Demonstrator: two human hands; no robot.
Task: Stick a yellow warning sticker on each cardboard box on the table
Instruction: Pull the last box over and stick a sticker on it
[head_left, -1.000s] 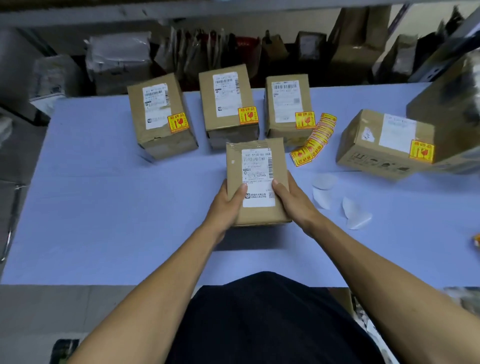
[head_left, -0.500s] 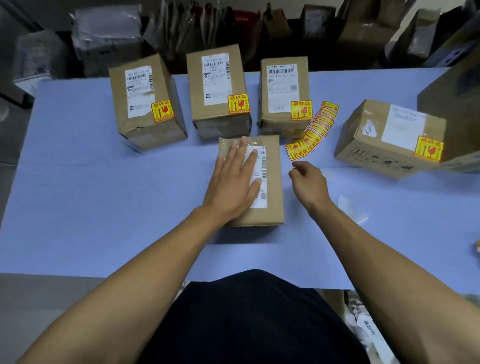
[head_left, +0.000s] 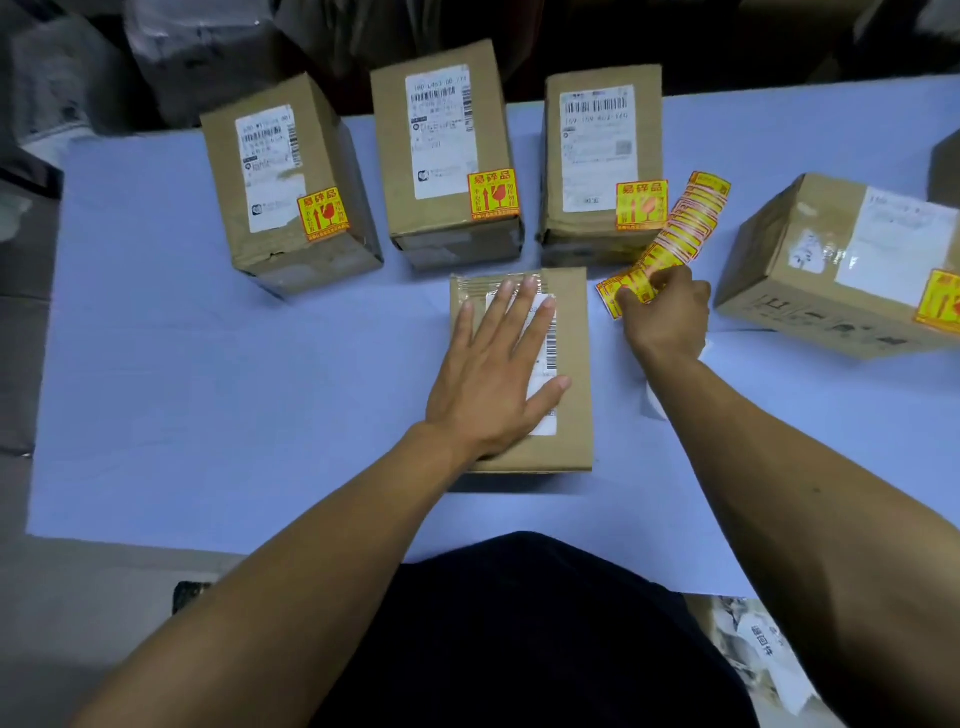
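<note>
Pinning the box (head_left: 571, 364) flat at table (head_left: 208, 389) centre w/ spread left hand (head_left: 493, 384), right hand (head_left: 662, 312) pinches the sticker strip (head_left: 675, 234) just right of it. Strip looks thin, floppy, light; prob best peeled at a corner

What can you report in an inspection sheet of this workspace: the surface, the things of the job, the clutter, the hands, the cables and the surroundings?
Surface: pale blue table, flat.
Job's things: near cardboard box lies flat, no yellow sticker seen on it. Three upright boxes behind it, left, middle and right, each carry a yellow warning sticker. Side box at the right also carries one. Sticker strip lies beside the right upright box.
Clutter: white backing paper partly hidden by the right forearm.
Hands: left hand rests flat on the near box; right hand pinches the strip's near end.
Cables: nothing seen.
Surroundings: dark parcels and bags behind the table, blurred.
</note>
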